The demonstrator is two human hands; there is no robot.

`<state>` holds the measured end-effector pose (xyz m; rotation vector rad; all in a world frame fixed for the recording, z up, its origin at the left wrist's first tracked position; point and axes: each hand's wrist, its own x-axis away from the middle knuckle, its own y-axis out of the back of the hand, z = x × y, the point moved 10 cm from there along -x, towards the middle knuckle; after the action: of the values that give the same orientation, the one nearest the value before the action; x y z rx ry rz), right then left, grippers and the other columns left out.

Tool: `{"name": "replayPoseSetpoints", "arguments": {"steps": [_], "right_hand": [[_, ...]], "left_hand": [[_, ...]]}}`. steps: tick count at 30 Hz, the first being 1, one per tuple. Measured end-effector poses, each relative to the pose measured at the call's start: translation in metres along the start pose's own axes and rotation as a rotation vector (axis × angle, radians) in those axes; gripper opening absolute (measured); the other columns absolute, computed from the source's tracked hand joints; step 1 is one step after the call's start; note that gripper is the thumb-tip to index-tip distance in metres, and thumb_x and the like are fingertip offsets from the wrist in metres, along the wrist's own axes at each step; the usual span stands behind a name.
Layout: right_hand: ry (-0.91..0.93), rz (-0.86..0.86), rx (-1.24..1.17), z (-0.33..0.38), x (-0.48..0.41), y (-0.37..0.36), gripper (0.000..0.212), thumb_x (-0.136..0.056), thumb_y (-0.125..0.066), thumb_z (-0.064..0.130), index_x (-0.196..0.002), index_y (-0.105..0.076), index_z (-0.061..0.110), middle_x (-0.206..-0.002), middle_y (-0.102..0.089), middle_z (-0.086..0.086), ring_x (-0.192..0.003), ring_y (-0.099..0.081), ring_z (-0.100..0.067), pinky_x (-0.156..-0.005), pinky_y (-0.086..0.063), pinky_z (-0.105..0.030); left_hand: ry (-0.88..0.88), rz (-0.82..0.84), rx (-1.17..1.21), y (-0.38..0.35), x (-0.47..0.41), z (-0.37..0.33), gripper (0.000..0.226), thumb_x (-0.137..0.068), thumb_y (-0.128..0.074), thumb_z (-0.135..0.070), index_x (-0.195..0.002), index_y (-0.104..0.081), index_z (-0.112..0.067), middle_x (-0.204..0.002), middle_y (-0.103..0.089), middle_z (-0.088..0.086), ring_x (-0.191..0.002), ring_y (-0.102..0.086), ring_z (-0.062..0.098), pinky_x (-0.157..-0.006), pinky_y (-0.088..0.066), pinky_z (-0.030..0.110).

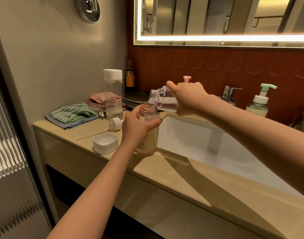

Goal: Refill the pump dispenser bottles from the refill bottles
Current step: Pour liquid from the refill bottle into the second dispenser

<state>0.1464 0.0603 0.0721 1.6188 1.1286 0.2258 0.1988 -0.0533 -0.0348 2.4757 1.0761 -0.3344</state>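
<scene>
My left hand (136, 125) grips an uncapped pump dispenser bottle (150, 135), pinkish with a cream label, standing upright on the counter's edge beside the sink. My right hand (187, 97) holds a clear refill bottle (162, 100) tipped on its side, its open mouth right over the dispenser's neck. Clear liquid lies in the refill bottle's lower side and runs from its mouth. The white pump head (115, 123) lies on the counter to the left, next to a white square cap (105, 143).
A tall clear bottle with white cap (113, 94) stands behind, with folded cloths (73, 114) and stacked plates (134, 99). A white sink (216, 145) lies right, with a faucet (229, 94), a green pump bottle (259, 104) and a pink pump top (187, 78) behind.
</scene>
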Motion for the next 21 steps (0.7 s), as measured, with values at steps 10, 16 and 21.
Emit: {"name": "replayPoseSetpoints", "arguments": {"steps": [10,16,21], "right_hand": [[0.001,0.005,-0.010,0.0004,0.0005,-0.0002,0.066,-0.079,-0.070,0.014,-0.133,-0.032,0.011,-0.065,-0.032,0.002,-0.052,-0.032,-0.011,-0.044,-0.022,-0.024],[0.002,0.002,-0.014,0.0007,-0.0001,-0.0001,0.065,-0.079,-0.070,0.014,-0.132,-0.032,0.011,-0.065,-0.033,0.002,-0.053,-0.032,-0.011,-0.044,-0.022,-0.024],[0.002,0.002,-0.017,0.0010,-0.0004,-0.0005,0.067,-0.079,-0.070,0.013,-0.134,-0.031,0.011,-0.065,-0.033,0.002,-0.053,-0.032,-0.011,-0.044,-0.022,-0.024]], "left_hand": [[0.007,-0.002,0.003,-0.0006,-0.0002,0.0014,0.083,-0.073,-0.076,-0.039,-0.143,-0.034,-0.022,-0.143,-0.042,0.007,-0.128,-0.043,0.023,-0.086,-0.040,0.032],[0.004,-0.005,-0.007,-0.0007,-0.0001,0.0004,0.084,-0.073,-0.075,-0.039,-0.144,-0.033,-0.021,-0.143,-0.042,0.007,-0.128,-0.043,0.024,-0.084,-0.039,0.031],[0.001,-0.007,-0.006,-0.0005,-0.0003,0.0003,0.082,-0.073,-0.075,-0.039,-0.143,-0.035,-0.021,-0.142,-0.043,0.008,-0.127,-0.043,0.024,-0.084,-0.039,0.031]]}}
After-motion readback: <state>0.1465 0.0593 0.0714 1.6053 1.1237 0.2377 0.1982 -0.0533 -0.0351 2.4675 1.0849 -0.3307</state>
